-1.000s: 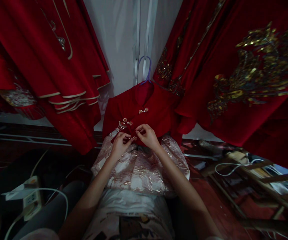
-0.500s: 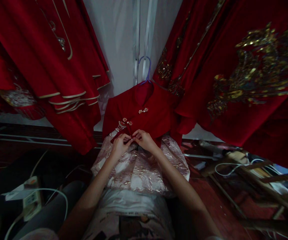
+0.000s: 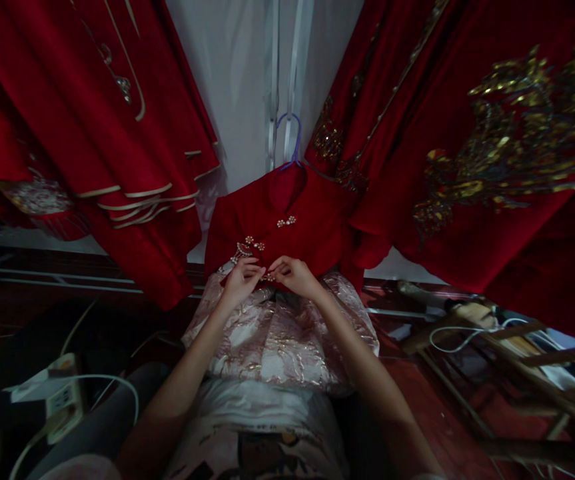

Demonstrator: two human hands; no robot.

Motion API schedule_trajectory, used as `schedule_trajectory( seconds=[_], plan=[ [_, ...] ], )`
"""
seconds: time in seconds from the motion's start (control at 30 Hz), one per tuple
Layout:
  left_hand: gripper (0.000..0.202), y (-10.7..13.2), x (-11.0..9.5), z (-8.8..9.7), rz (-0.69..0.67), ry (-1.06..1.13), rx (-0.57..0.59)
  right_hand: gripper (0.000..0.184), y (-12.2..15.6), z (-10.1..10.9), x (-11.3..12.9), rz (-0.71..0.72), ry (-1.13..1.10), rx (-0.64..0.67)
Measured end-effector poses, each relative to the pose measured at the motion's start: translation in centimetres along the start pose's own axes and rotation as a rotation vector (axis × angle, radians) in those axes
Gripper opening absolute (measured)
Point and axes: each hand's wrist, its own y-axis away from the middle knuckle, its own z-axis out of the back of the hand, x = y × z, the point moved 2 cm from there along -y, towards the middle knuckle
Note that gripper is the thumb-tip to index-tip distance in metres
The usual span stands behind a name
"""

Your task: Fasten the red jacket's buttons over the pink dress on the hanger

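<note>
A small red jacket (image 3: 312,227) hangs on a purple hanger (image 3: 291,137) in front of me, above a pale pink brocade skirt (image 3: 277,340). Pearl clasps (image 3: 286,221) fasten its front flap, with a beaded ornament (image 3: 241,251) at the lower left. My left hand (image 3: 240,283) and my right hand (image 3: 294,275) meet at the jacket's lower front edge. Both pinch a small pearl fastening (image 3: 268,275) between their fingertips.
Large red garments hang on both sides, the left one (image 3: 117,133) with cream piping, the right one (image 3: 492,147) with gold embroidery. A white power strip (image 3: 62,400) with cables lies at the lower left. Wooden frame parts and cords (image 3: 507,347) clutter the right.
My two hands have drawn closer together at the fastening, and the left hand has risen slightly.
</note>
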Motion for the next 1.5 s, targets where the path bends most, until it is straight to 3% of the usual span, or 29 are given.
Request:
schedule_trajectory(
  seconds=[0.1,0.33,0.43,0.67,0.73,1.0,1.27,1.5],
  plan=[
    [0.033,-1.2,-1.0,-0.7,0.158,0.198,0.056,0.012,0.4,1.7,0.7,0.02,-0.038,0.128],
    [0.025,-3.3,-2.5,-2.6,0.281,0.495,-0.001,0.008,1.2,4.4,2.0,0.043,-0.074,0.217],
    [0.019,-3.5,-2.2,-3.0,0.249,0.6,-0.095,0.009,1.4,4.8,2.3,0.028,-0.096,0.219],
    [0.011,-3.4,-1.7,-2.6,0.242,0.664,-0.219,0.009,1.5,5.4,2.4,0.013,-0.134,0.186],
    [0.004,-3.4,-1.9,-2.4,0.267,0.707,-0.209,0.01,1.5,5.5,2.3,0.011,-0.137,0.183],
    [0.015,-3.2,-2.5,-2.3,0.299,0.743,-0.185,0.011,1.4,5.3,2.3,-0.003,-0.142,0.198],
    [0.006,-4.2,-2.2,-2.9,0.328,0.728,-0.171,0.008,1.4,5.1,2.2,0.002,-0.129,0.201],
    [0.014,-4.4,-1.5,-2.9,0.355,0.74,-0.173,0.009,1.4,5.2,2.2,0.016,-0.128,0.198]
  ],
)
